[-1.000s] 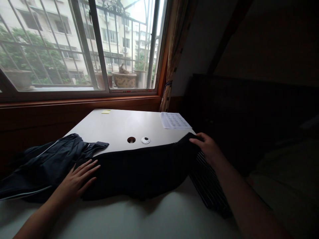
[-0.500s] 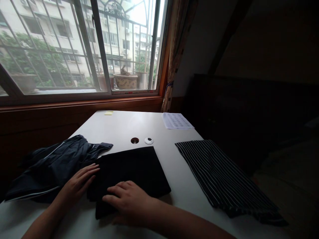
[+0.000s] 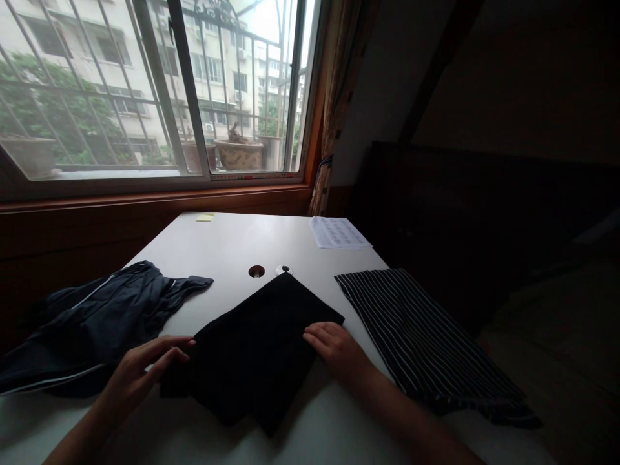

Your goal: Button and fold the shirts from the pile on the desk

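Observation:
A folded black garment (image 3: 256, 355) lies turned at an angle on the white table (image 3: 232, 242), one corner pointing toward the window. My left hand (image 3: 138, 368) is at its left edge, thumb and fingers closed about the dark fabric. At the right edge, the fingers of my right hand (image 3: 336, 345) are closed over the cloth, with the thumb hidden. Left of my left hand sits a crumpled dark navy garment (image 3: 116, 310) with white piping. A black-and-white striped garment (image 3: 421, 329) is spread flat to the right of my right hand.
Printed sheets of paper (image 3: 340, 232) lie at the table's far right corner, a yellow sticky note (image 3: 205, 217) at the far left. Beyond the garment are a round cable hole (image 3: 256, 272) and a white cap (image 3: 281, 270). A barred window (image 3: 232, 97) stands behind the table.
The black garment has been turned, so a corner now points away from me. My right hand has moved right and away, from its near side to its right edge. My left hand has shifted slightly nearer.

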`<action>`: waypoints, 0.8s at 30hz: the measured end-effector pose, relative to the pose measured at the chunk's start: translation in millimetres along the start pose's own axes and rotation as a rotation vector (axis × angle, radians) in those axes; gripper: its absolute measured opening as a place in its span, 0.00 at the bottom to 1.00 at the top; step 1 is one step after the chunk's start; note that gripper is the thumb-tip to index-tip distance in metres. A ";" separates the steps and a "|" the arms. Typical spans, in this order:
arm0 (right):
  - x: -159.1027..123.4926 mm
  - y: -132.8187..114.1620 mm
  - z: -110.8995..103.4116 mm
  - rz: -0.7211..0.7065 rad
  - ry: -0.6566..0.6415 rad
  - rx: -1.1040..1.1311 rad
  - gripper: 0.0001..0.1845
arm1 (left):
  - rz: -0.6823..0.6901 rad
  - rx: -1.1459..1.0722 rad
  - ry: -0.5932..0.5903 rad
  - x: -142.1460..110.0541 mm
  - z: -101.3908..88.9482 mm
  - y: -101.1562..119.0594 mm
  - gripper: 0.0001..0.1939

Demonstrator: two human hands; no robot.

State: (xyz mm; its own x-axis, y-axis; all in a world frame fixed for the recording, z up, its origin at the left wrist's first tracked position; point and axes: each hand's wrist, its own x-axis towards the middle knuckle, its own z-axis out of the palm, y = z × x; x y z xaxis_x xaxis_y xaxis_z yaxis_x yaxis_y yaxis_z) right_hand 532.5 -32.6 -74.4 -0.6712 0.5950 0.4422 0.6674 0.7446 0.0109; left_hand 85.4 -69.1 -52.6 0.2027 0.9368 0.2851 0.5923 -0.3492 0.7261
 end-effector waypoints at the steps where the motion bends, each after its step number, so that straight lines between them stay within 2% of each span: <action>1: -5.9 9.0 -4.6 0.038 0.014 -0.015 0.20 | -0.009 -0.006 -0.002 0.6 2.6 5.2 0.19; 3: -16.3 18.9 -13.2 0.090 0.026 -0.028 0.24 | 0.000 0.008 -0.008 4.3 7.8 13.4 0.18; 5: -23.5 16.1 -19.3 0.080 0.018 -0.015 0.27 | 0.018 0.044 -0.030 11.2 12.9 19.3 0.19; 7: -26.0 2.7 -21.4 0.007 0.025 0.020 0.26 | 0.026 0.112 -0.051 20.6 18.5 24.4 0.19; 11: -18.7 -33.7 -16.8 -0.182 0.070 0.098 0.18 | 0.003 0.233 -0.112 43.0 33.1 35.4 0.20; 15: -9.1 -55.9 -12.7 -0.263 0.088 0.151 0.12 | -0.044 0.289 -0.169 62.3 46.0 41.4 0.21; 20: -9.5 -61.1 -14.2 -0.284 0.117 0.154 0.12 | -0.156 0.236 -0.272 71.6 50.0 38.7 0.18; 24: -12.7 -60.4 -13.9 -0.283 0.104 0.145 0.12 | -0.223 0.152 -0.275 70.1 48.0 38.3 0.20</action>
State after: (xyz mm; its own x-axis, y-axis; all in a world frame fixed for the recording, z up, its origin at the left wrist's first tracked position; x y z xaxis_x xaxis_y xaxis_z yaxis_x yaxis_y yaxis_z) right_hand 505.2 -89.4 -68.3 -0.7822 0.3298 0.5287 0.4009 0.9159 0.0219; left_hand 159.8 -15.7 -34.8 0.2455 0.9674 -0.0624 0.7498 -0.1487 0.6448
